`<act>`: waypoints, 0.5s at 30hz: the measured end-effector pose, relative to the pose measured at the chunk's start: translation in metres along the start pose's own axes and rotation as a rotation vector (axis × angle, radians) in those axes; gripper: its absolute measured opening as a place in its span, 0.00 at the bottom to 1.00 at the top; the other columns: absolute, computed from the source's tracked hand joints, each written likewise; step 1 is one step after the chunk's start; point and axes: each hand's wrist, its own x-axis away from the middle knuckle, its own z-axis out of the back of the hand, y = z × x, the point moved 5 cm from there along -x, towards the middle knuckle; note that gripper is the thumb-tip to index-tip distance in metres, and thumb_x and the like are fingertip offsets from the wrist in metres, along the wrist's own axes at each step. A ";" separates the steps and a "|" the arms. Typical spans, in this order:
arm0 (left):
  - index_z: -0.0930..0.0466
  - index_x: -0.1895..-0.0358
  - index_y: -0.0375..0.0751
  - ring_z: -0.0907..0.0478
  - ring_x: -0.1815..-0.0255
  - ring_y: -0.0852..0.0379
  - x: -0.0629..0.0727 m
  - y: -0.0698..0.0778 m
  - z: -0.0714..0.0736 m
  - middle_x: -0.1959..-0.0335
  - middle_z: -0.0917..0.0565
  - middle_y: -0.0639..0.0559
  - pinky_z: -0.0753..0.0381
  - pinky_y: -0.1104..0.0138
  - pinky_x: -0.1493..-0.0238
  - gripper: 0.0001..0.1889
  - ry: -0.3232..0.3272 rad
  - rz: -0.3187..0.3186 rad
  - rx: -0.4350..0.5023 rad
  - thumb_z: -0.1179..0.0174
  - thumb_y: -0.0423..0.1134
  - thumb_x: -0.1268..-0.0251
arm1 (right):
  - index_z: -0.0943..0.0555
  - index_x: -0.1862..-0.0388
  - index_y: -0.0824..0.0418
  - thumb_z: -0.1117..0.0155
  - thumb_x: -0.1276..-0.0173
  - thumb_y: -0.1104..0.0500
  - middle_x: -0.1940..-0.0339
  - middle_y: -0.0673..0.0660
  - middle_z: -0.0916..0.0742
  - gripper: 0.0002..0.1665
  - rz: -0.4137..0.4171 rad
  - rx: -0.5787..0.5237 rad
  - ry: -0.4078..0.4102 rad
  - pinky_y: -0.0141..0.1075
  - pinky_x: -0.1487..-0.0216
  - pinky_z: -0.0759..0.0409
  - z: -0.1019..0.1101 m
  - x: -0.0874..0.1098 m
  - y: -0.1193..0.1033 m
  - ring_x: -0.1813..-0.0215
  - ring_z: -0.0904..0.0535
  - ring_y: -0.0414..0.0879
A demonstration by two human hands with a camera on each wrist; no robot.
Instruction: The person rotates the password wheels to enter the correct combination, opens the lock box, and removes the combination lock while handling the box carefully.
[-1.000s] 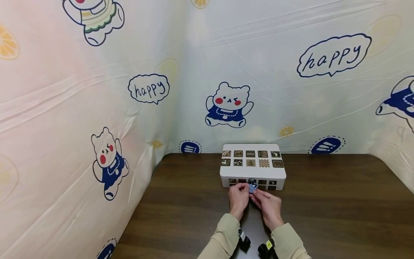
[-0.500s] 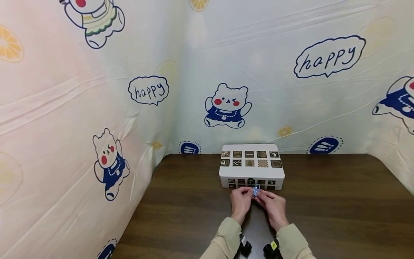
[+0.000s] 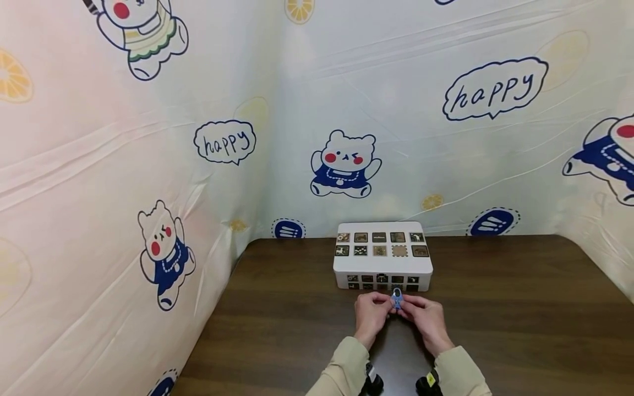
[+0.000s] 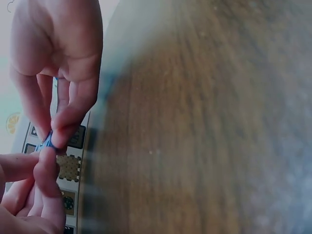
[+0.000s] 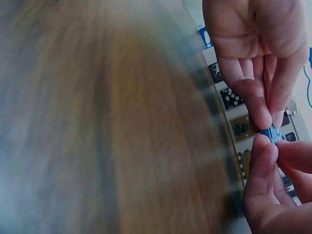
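A small blue padlock point(image 3: 397, 300) stands upright in the head view, its shackle pointing up, just in front of a white box point(image 3: 383, 265) printed with small dark pictures. From the left, my left hand point(image 3: 370, 316) pinches the lock's body between thumb and fingertips. My right hand point(image 3: 428, 320) pinches the same body from the other side. Both wrist views show the fingertips of the two hands meeting at the blue lock point(image 5: 274, 135), which they largely cover. A dark latch point(image 3: 382, 278) shows at the middle of the box's front side.
The box sits at the far edge of a dark wooden table point(image 3: 287, 308). Behind and to the left hangs a pale curtain point(image 3: 282, 165) with bears and "happy" bubbles. Black wrist cameras point(image 3: 372, 380) are worn below both hands.
Both hands have drawn back toward me and slightly right with the padlock, from overlapping the box's front to just before it. The lock has turned so its shackle now points up.
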 end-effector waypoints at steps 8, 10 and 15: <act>0.16 0.69 0.36 0.18 0.82 0.59 0.004 -0.008 -0.009 0.80 0.14 0.47 0.20 0.71 0.81 0.05 -0.140 0.049 0.071 0.34 0.25 0.50 | 0.22 0.53 0.80 0.36 0.38 0.70 0.67 0.59 0.12 0.17 0.030 0.194 -0.025 0.28 0.66 0.17 0.009 0.007 -0.005 0.70 0.16 0.37; 0.17 0.68 0.36 0.17 0.81 0.59 0.006 -0.008 -0.012 0.79 0.14 0.47 0.19 0.71 0.80 0.06 -0.170 0.039 0.056 0.34 0.24 0.50 | 0.21 0.55 0.78 0.36 0.38 0.68 0.67 0.60 0.11 0.16 0.048 0.279 -0.026 0.27 0.66 0.17 0.013 0.008 -0.007 0.69 0.16 0.38; 0.16 0.70 0.38 0.19 0.80 0.63 0.008 -0.004 -0.017 0.78 0.14 0.50 0.20 0.72 0.79 0.08 -0.201 -0.024 -0.078 0.32 0.24 0.53 | 0.17 0.59 0.73 0.33 0.39 0.63 0.67 0.59 0.11 0.14 0.087 0.483 -0.016 0.27 0.69 0.21 0.024 0.008 -0.010 0.68 0.18 0.38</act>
